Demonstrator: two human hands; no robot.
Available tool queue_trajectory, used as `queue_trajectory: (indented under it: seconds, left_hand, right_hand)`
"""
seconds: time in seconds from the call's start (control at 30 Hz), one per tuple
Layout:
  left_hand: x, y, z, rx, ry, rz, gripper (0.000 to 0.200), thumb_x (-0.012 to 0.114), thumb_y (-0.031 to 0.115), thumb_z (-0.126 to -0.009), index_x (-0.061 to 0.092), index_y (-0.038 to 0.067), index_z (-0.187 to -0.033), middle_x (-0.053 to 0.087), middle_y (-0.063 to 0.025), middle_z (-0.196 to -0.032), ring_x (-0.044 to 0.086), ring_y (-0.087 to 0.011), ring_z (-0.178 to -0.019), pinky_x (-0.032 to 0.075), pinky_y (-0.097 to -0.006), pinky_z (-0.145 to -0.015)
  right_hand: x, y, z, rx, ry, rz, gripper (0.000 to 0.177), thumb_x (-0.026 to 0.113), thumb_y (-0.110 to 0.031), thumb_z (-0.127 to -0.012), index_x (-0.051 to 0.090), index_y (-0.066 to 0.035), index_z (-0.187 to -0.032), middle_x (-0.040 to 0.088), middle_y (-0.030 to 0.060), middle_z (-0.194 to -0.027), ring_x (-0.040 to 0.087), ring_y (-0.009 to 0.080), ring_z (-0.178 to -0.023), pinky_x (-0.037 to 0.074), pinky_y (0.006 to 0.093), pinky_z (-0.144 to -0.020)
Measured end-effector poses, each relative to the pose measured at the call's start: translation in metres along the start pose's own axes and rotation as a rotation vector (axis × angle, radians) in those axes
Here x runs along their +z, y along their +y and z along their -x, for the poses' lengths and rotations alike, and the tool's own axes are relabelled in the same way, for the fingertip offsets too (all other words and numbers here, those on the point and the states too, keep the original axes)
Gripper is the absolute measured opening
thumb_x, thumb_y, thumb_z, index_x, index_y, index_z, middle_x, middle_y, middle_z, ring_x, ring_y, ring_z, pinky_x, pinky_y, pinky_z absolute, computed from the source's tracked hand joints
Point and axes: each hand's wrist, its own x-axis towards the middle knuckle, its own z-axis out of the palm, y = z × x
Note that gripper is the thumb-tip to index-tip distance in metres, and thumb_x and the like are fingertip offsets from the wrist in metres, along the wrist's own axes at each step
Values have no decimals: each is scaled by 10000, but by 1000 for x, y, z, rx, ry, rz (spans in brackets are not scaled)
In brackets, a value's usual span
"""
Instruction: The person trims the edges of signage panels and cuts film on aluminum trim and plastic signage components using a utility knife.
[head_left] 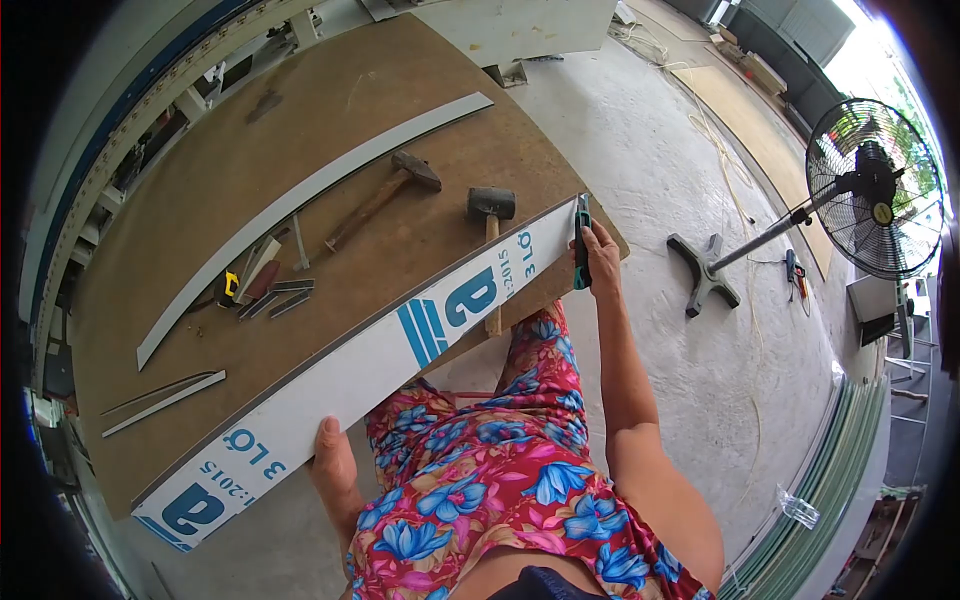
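A long white panel strip (350, 385) with blue lettering lies slantwise across the near edge of the brown table (300, 130). My left hand (336, 466) grips its near edge toward the lower left, thumb on top and fingers hidden underneath. At the strip's far right end, my right hand (602, 258) is closed around a green and black utility knife (582, 250), whose tip meets the strip's end edge. Just beyond the strip is a black-headed mallet (491, 204), its handle passing under the strip. A hammer (385, 198) with a wooden handle lies further left.
A long curved-looking grey strip (300, 205), short metal pieces (290, 293) and a yellow-and-black tool (230, 285) lie on the table. To the right, a standing fan (870, 190) rests on the concrete floor, near long stacked green-edged sheets (815, 480). Cables trail across the floor.
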Motion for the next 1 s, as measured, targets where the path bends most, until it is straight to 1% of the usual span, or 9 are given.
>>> queue_trajectory:
  seconds: [0.23,0.67,0.77,0.87,0.9,1.0]
  left_hand:
    - [-6,-2,-2,21,-41,4,588,661,81,-822,398,-23,-1337,456,-130,-1339,422,-260,-1253,273,-389,-1095]
    - [-5,-5,-2,50,-18,17,582,655,67,-818,399,-35,-1330,463,-138,-1332,429,-263,-1247,276,-399,-1093]
    - [-5,-6,0,16,12,1,589,654,67,-818,391,-37,-1335,459,-143,-1335,429,-266,-1248,273,-398,-1095]
    - [-1,-3,0,16,9,14,593,654,68,-820,386,-40,-1337,456,-146,-1338,427,-267,-1251,270,-395,-1097]
    - [0,-2,0,15,7,17,593,653,67,-820,385,-40,-1338,456,-146,-1339,426,-268,-1253,270,-395,-1097]
    - [0,-3,0,16,-2,25,594,651,65,-821,382,-41,-1340,454,-146,-1342,422,-269,-1257,269,-395,-1099]
  right_hand:
    - [3,-10,3,62,-68,-48,431,557,-145,-945,465,-57,-1356,618,68,-751,573,116,-573,485,236,-505]
    - [22,-24,32,76,-157,-1,396,559,-168,-949,510,-71,-1330,635,52,-748,574,89,-576,483,216,-514]
    - [27,-24,42,60,-183,21,402,563,-169,-948,507,-63,-1332,641,43,-735,574,86,-562,477,215,-506]
    - [33,-21,49,47,-206,38,392,551,-211,-959,513,-110,-1335,643,33,-730,566,75,-546,468,207,-477]
    - [35,-25,53,44,-227,22,402,561,-163,-949,505,-73,-1336,651,43,-751,581,74,-577,477,211,-511]
    - [41,-32,63,57,-237,49,410,566,-160,-945,502,-73,-1341,649,36,-749,577,71,-576,476,207,-516]
